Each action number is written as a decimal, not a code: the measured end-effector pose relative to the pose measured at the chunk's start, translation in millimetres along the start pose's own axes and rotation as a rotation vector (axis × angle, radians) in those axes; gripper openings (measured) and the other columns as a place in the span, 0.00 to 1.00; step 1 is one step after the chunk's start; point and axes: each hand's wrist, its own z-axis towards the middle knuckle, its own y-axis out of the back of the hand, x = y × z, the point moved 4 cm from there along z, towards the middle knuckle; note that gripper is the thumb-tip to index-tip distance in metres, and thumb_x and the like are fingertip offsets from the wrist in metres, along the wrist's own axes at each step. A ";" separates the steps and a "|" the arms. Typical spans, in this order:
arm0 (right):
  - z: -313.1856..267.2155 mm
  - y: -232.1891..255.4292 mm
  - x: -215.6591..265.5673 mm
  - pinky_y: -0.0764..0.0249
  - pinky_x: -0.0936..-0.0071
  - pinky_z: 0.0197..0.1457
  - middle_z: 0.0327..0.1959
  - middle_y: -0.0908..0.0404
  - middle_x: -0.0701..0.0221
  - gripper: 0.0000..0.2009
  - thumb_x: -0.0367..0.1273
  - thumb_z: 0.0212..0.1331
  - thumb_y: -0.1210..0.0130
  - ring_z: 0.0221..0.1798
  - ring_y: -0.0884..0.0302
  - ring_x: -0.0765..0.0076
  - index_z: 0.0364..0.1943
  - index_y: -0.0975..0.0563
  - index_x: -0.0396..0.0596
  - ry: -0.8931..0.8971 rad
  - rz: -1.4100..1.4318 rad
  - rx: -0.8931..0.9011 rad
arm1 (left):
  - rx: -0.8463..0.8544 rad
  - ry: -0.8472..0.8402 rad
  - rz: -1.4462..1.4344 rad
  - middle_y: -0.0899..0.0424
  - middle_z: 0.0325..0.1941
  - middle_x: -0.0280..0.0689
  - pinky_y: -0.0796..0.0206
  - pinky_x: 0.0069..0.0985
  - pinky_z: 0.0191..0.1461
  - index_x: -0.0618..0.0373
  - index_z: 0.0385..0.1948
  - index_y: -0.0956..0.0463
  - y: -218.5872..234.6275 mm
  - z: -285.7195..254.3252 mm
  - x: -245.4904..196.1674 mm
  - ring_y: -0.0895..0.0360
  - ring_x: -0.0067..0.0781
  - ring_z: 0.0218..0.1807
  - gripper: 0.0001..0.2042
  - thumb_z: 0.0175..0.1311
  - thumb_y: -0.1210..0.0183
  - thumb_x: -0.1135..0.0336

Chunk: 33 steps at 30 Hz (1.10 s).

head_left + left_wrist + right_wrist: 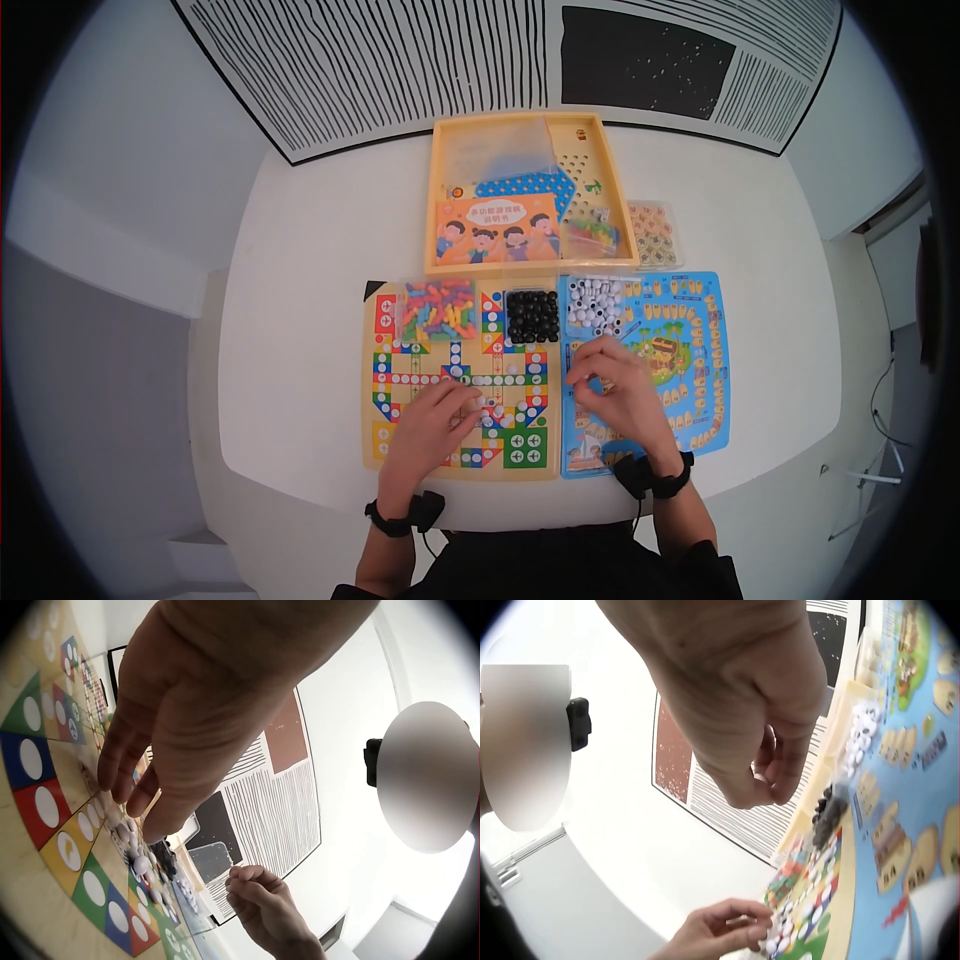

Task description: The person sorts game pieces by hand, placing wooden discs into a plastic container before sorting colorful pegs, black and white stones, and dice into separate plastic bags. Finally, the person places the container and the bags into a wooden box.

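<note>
My left hand reaches down over the colourful ludo board, its fingers loosely bent. A loose group of small white pieces lies right at those fingertips. My right hand is raised over the left side of the blue board game sheet, just in front of a clear box of white pieces. Its thumb and forefinger pinch what looks like a small white piece, mostly hidden by the fingers. A box of black pieces stands between the two hands, farther back.
At the back lies a yellow wooden tray with an orange booklet and a plastic bag. A box of coloured pegs stands on the ludo board's far left. Beside the tray is a clear box of round printed discs.
</note>
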 end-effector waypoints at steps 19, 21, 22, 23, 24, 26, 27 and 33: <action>-14.6 -66.7 4.6 0.21 0.64 0.60 0.58 0.22 0.66 0.22 0.37 0.56 0.28 0.59 0.23 0.56 0.54 0.19 0.47 0.175 -0.475 0.141 | 0.112 0.018 -0.033 0.21 0.49 0.40 0.25 0.37 0.56 0.57 0.57 0.21 -15.4 -4.9 -8.8 0.21 0.44 0.53 0.20 0.64 0.31 0.67; -13.4 -77.4 5.4 0.20 0.67 0.59 0.57 0.22 0.67 0.22 0.39 0.57 0.30 0.60 0.24 0.58 0.54 0.19 0.48 0.201 -0.557 0.120 | 0.084 -0.006 -0.013 0.21 0.50 0.40 0.24 0.36 0.54 0.57 0.55 0.20 -17.7 -3.1 -10.3 0.20 0.43 0.51 0.18 0.63 0.31 0.69; -12.8 -81.3 4.9 0.20 0.67 0.57 0.55 0.22 0.68 0.20 0.37 0.58 0.31 0.58 0.23 0.59 0.54 0.20 0.47 0.217 -0.554 0.117 | 0.056 -0.030 0.004 0.20 0.51 0.39 0.23 0.35 0.51 0.57 0.52 0.19 -17.4 -2.7 -10.9 0.19 0.42 0.50 0.16 0.63 0.31 0.72; -12.6 -83.5 5.1 0.19 0.68 0.56 0.52 0.22 0.68 0.19 0.35 0.58 0.32 0.56 0.23 0.60 0.53 0.20 0.47 0.233 -0.552 0.115 | 0.056 -0.031 0.004 0.20 0.51 0.39 0.23 0.35 0.51 0.57 0.52 0.19 -17.4 -3.0 -10.0 0.19 0.42 0.50 0.16 0.63 0.31 0.72; -12.8 -84.1 5.1 0.19 0.68 0.56 0.52 0.22 0.68 0.19 0.35 0.58 0.32 0.56 0.23 0.60 0.53 0.20 0.47 0.233 -0.552 0.115 | 0.056 -0.037 0.001 0.20 0.50 0.39 0.22 0.34 0.50 0.58 0.50 0.19 -17.1 -3.6 -8.9 0.18 0.42 0.48 0.14 0.63 0.32 0.73; -13.5 -87.9 5.4 0.18 0.68 0.52 0.47 0.24 0.68 0.14 0.31 0.59 0.37 0.52 0.23 0.62 0.49 0.21 0.44 0.251 -0.512 0.191 | 0.054 -0.040 -0.004 0.20 0.50 0.39 0.22 0.33 0.48 0.58 0.48 0.19 -16.3 -4.4 -8.1 0.18 0.42 0.47 0.12 0.63 0.33 0.74; -13.8 -89.2 5.0 0.18 0.68 0.52 0.47 0.24 0.68 0.14 0.31 0.59 0.37 0.52 0.23 0.62 0.49 0.21 0.44 0.252 -0.512 0.193 | 0.058 -0.025 -0.023 0.19 0.48 0.39 0.21 0.33 0.46 0.58 0.46 0.20 -16.1 -4.6 -7.4 0.17 0.42 0.45 0.11 0.63 0.33 0.75; -11.1 -96.1 0.2 0.19 0.66 0.50 0.41 0.24 0.66 0.09 0.26 0.58 0.40 0.47 0.21 0.59 0.42 0.22 0.42 0.257 -0.467 0.182 | 0.036 0.019 -0.069 0.20 0.42 0.39 0.22 0.33 0.42 0.59 0.44 0.21 -15.5 -6.4 -5.1 0.16 0.41 0.39 0.10 0.63 0.33 0.75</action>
